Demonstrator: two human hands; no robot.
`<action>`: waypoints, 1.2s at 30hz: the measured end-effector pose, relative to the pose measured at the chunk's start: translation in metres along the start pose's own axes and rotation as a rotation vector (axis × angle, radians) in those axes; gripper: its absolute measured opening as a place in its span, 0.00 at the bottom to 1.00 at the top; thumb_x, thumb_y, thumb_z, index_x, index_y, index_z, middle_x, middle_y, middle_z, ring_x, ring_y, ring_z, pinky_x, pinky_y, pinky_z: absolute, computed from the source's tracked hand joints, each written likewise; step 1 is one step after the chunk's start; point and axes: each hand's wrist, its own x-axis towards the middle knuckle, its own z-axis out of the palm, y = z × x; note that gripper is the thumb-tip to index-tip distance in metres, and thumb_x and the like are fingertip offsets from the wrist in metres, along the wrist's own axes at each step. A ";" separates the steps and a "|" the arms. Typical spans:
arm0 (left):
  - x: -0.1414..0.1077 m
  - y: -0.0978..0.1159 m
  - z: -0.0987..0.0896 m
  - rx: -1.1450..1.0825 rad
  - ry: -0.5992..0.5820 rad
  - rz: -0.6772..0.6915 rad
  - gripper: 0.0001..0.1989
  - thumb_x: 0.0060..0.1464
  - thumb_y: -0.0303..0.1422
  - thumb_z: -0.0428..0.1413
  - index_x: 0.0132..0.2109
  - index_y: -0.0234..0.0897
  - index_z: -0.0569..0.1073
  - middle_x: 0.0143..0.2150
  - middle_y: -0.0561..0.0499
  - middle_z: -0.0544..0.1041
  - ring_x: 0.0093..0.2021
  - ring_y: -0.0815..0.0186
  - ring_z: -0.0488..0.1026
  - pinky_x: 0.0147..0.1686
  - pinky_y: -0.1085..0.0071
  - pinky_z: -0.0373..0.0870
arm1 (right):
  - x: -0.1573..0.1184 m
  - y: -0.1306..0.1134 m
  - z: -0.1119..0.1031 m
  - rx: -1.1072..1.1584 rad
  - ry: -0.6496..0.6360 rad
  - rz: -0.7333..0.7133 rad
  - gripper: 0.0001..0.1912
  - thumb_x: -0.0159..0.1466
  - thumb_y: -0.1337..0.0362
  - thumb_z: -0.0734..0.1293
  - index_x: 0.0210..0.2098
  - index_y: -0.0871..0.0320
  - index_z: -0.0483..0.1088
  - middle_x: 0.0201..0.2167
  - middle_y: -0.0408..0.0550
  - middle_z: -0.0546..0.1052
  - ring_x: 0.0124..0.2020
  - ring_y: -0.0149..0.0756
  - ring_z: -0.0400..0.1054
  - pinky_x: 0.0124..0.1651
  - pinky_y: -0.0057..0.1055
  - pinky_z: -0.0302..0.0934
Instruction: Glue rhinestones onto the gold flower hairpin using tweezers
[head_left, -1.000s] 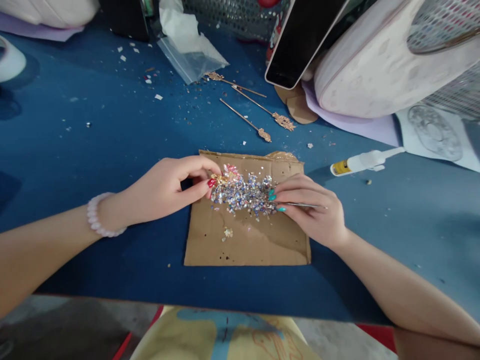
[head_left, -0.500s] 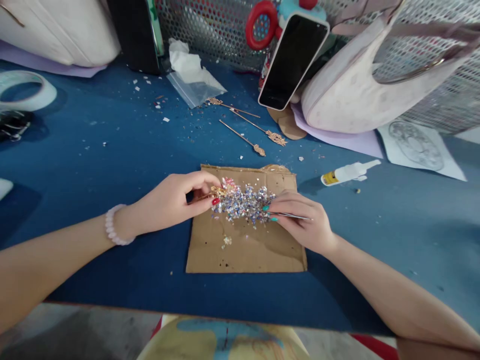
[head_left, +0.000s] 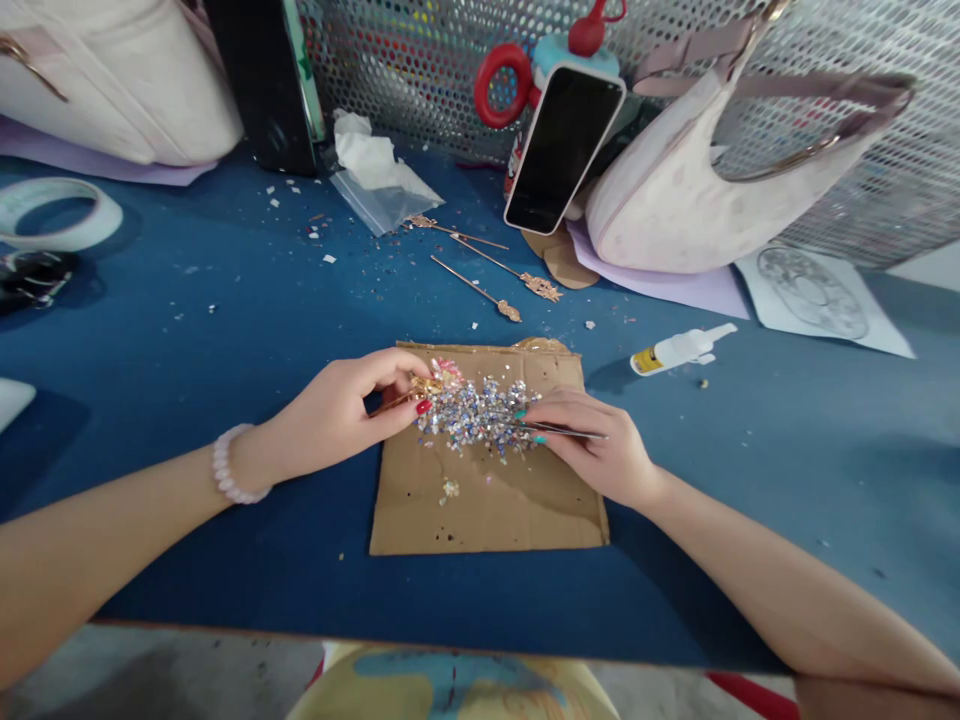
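A brown cardboard sheet (head_left: 495,515) lies on the blue table, with a heap of small blue, silver and pink gems (head_left: 472,412) on its upper half. My left hand (head_left: 349,400) pinches a gold-coloured hairpin (head_left: 426,385) at the heap's left end; its ornament is beside the pink gems. On the right, my right hand (head_left: 592,435) grips thin metal tweezers (head_left: 570,432), whose tips reach into the gems and are too small to make out. A little cluster of pale gems (head_left: 449,490) sits lower on the cardboard.
Several gold hairpins (head_left: 510,311) lie beyond the cardboard. A white glue bottle (head_left: 679,350) lies to the right. Behind stand a phone (head_left: 564,150), a pale handbag (head_left: 675,200) and a metal mesh (head_left: 420,80). A tape roll (head_left: 105,220) is at the left.
The view has shifted slightly. The tweezers' tips now reach further left into the gems. My left hand keeps its pinch on the hairpin.
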 end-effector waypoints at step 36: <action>-0.001 0.005 0.002 -0.036 -0.075 -0.053 0.15 0.62 0.37 0.54 0.52 0.37 0.76 0.26 0.58 0.73 0.22 0.72 0.65 0.25 0.73 0.60 | -0.001 0.000 -0.001 -0.026 -0.050 -0.071 0.10 0.69 0.71 0.67 0.45 0.54 0.78 0.39 0.51 0.83 0.41 0.36 0.79 0.45 0.36 0.77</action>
